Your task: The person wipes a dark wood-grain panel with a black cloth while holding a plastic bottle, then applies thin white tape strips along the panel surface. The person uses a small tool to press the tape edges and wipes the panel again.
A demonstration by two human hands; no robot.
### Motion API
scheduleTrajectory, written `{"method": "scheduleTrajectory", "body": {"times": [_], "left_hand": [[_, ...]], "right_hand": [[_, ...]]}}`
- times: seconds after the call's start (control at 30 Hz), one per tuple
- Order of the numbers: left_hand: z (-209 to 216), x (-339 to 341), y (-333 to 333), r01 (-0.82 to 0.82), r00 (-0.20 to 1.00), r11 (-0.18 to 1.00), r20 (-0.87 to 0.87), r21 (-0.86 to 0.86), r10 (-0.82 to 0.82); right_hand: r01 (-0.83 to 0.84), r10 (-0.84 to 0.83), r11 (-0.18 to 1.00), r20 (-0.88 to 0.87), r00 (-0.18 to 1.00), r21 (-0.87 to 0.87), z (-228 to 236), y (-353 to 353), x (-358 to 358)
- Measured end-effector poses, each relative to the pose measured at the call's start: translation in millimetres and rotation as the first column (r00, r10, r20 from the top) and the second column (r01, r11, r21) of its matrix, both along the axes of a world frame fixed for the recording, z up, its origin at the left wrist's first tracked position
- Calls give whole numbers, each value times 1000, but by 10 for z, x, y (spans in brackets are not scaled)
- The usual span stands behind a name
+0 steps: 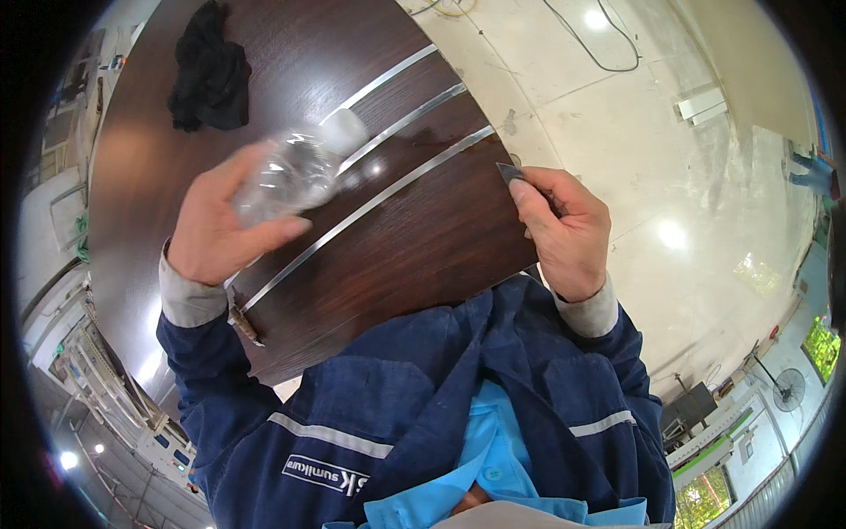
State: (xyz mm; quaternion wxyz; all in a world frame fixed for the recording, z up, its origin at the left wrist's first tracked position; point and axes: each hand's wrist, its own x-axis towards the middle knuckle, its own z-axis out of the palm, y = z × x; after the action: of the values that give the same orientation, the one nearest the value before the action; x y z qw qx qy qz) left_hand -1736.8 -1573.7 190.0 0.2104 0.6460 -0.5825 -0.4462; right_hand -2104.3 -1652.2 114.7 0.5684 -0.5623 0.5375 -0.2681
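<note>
My left hand is wrapped round a clear plastic bottle with a white cap, tilted over a dark wood-grain panel. The bottle and the hand are slightly blurred. Three thin silvery strips run slantwise across the panel, and the bottle hides part of them. At the panel's right edge, my right hand pinches a small dark pointed blade, its tip sticking out past the thumb. The rest of what the right fingers hold is hidden.
A crumpled black cloth lies at the panel's far left. Near the left end of the closest strip is a small brownish object. Pale floor spreads to the right, with a dark cable and a white block. A fan stands farther off.
</note>
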Motion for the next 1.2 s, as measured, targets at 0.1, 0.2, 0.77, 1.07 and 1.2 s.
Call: {"method": "scheduleTrajectory", "body": {"times": [0.1, 0.2, 0.77, 1.07, 1.2], "left_hand": [[-164, 278, 209, -347, 900, 887, -374, -303, 224], [-347, 574, 201, -499, 864, 654, -271, -569, 424], [-1108, 837, 205, -743, 594, 447, -183, -498, 783], [-1014, -99, 672, -740, 639, 510, -224, -438, 736], [-878, -819, 685, -203, 918, 871, 222, -447, 327]], "right_hand": [[-120, 60, 940, -193, 979, -318, -16, -52, 104], [-162, 10, 882, -327, 945, -442, -24, -102, 212], [-323, -61, 767, -565, 823, -554, 30, -94, 439], [-317, -46, 792, -569, 821, -522, 62, -66, 418], [-342, 2, 787, -552, 834, -514, 53, -59, 410]]}}
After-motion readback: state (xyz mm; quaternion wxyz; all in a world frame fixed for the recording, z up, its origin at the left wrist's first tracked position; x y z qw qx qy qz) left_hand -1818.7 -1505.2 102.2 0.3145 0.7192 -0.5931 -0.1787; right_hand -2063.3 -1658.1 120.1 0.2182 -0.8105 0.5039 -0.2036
